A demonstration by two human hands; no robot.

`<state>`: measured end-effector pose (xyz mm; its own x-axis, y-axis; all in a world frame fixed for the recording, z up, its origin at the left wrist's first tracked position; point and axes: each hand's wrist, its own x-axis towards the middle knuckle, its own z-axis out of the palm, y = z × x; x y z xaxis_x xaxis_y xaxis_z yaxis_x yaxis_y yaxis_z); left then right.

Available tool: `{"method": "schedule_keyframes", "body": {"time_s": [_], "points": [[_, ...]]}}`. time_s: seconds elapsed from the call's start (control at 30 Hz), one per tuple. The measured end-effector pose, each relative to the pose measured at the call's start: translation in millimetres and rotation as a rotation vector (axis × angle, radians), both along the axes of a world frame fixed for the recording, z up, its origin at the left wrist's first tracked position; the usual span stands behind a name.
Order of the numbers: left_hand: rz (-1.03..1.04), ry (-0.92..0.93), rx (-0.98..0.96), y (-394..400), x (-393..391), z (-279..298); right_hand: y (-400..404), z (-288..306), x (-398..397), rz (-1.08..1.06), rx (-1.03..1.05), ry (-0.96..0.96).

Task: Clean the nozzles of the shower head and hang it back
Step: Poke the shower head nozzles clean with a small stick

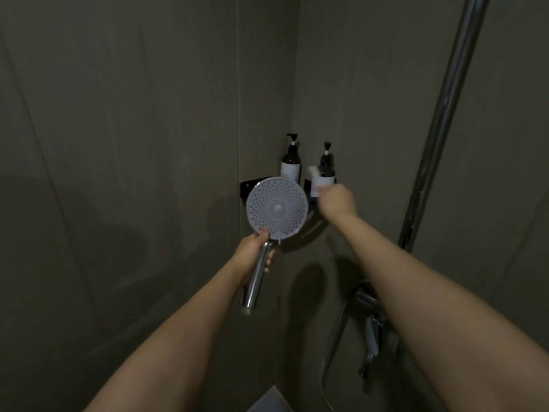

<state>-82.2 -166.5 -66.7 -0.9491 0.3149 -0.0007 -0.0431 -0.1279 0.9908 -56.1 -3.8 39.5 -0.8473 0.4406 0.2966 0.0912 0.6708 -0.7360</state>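
- Shower head (277, 208) is held up by its chrome handle in the left hand (255, 251), grip wrapped round the handle, nozzle face turned to the camera, in front of the corner shelf (309, 230).
- Corner shelf carries two dark pump bottles (291, 165), white-labelled, upright, side by side.
- Right hand (337, 202) is reached at the right bottle (326, 173); blurred, grip state cannot be told.
- Chrome riser pipe (445, 114) runs up the right wall; mixer valve (371, 310) and hose (332, 337) sit below, partly hidden by the right forearm.
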Motion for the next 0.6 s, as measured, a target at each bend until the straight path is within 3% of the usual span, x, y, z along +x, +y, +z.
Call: {"method": "schedule_keyframes", "body": {"time_s": [0.07, 0.1, 0.3, 0.43, 0.6], "points": [[0.026, -0.024, 0.059, 0.7, 3.0, -7.6, 28.4, -9.6, -4.5, -0.131, -0.491, 0.078], [0.048, -0.035, 0.081, 2.1, 4.0, -11.2, 32.7, -17.2, -5.9, -0.12, -0.577, 0.073], [0.05, -0.135, 0.15, 25.5, 16.6, -41.2, 7.0, -91.2, 7.2, 0.12, -0.664, -0.014], [-0.049, -0.189, 0.205, 42.3, 22.1, -68.4, 7.9, -128.9, 12.8, 0.106, -0.681, 0.0], [-0.098, -0.342, 0.441, 62.1, 31.1, -96.9, 10.3, -169.8, 16.8, 0.143, -0.779, 0.011]]}}
